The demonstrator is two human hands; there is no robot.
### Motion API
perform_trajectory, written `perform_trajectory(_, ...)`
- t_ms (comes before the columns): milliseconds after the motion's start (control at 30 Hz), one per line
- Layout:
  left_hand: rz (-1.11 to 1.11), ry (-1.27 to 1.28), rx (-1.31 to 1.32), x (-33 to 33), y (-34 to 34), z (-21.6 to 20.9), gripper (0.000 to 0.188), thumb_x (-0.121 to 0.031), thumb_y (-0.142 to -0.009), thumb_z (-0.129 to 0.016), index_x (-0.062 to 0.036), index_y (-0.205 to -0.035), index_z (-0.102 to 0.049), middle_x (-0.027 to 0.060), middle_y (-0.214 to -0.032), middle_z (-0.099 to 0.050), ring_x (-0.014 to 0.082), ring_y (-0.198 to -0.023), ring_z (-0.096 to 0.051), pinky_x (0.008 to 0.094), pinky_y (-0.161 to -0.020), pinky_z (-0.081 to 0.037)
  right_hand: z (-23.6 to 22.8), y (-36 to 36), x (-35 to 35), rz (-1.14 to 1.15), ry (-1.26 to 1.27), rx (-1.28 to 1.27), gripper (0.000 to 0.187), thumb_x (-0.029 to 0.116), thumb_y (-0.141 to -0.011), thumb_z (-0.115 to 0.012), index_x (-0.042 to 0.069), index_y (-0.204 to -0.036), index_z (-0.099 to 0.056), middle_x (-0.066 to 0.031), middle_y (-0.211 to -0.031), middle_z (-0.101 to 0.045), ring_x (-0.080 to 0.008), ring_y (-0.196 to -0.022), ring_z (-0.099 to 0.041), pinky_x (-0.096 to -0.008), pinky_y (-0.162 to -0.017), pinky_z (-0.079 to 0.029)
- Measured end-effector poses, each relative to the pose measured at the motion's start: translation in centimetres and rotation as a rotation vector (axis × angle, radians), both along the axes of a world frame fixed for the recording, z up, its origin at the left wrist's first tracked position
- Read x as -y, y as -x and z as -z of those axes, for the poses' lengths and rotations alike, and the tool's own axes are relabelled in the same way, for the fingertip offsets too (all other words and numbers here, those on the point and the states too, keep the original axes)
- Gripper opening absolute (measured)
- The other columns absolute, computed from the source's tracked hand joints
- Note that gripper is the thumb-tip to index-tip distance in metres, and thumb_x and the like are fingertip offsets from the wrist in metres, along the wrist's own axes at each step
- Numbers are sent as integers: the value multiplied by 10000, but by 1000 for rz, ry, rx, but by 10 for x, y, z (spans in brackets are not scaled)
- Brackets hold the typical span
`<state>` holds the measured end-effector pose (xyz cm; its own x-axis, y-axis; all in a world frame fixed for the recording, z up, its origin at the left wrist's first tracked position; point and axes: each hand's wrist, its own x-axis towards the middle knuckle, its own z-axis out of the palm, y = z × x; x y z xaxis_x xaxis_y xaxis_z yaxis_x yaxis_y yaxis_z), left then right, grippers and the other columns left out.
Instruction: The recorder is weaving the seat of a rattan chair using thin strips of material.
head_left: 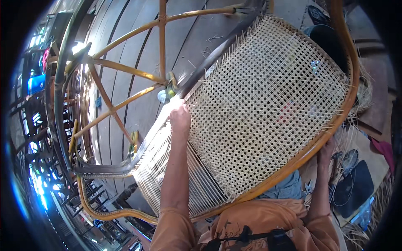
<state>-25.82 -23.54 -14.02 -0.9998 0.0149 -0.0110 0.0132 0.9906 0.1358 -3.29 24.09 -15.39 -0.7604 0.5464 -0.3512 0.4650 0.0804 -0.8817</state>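
Observation:
A rattan chair frame (pixel 293 164) leans across my lap, its curved yellow-brown rim nearest my body. Woven cane webbing (pixel 268 100) fills most of it in an open lattice, with loose strand ends sticking out along the edges. Toward the lower left the cane (pixel 205 175) runs only in parallel strands. My left hand (pixel 180 117) is closed on the dark far rail of the frame, in a patch of glare. At the near right rim, my right hand (pixel 327 148) touches the frame from outside; its fingers are mostly hidden behind the rim.
Crossed rattan poles (pixel 162 42) of the frame stand over a plank floor (pixel 125 83). At the right lie a dark flat pad (pixel 354 190) and cane scraps (pixel 364 92). A blue container (pixel 36 84) and stacked frames (pixel 33 138) stand far left.

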Motion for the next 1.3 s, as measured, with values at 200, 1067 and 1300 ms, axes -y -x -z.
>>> perform_trajectory(200,-23,-12,-8,-7,1,-6,210,-125,-857,-510,-7,-948,-657,223,-815,-641,381,-746,-622,455,-708,-487,-3,-3,0,19,-59,70,233,184,-901,-569,10,-1055,-561,-46,-911,-597,-129,-804,-584,-260,-726,-482)
perform_trajectory(1067,-12,98,52,-19,14,-18,171,-119,-813,-538,-51,-923,-650,194,-802,-644,365,-744,-628,446,-689,-493,2,-12,7,17,-34,-113,291,277,-874,-595,26,-1011,-540,-14,-852,-577,-118,-760,-594,-253,-679,-491)
perform_trajectory(1300,68,67,48,-16,11,-25,187,-111,-828,-533,-43,-956,-652,204,-761,-646,372,-700,-637,465,-675,-500,8,-18,7,69,-12,-46,331,320,-872,-560,29,-1023,-522,-29,-864,-546,-133,-765,-559,-273,-651,-461)
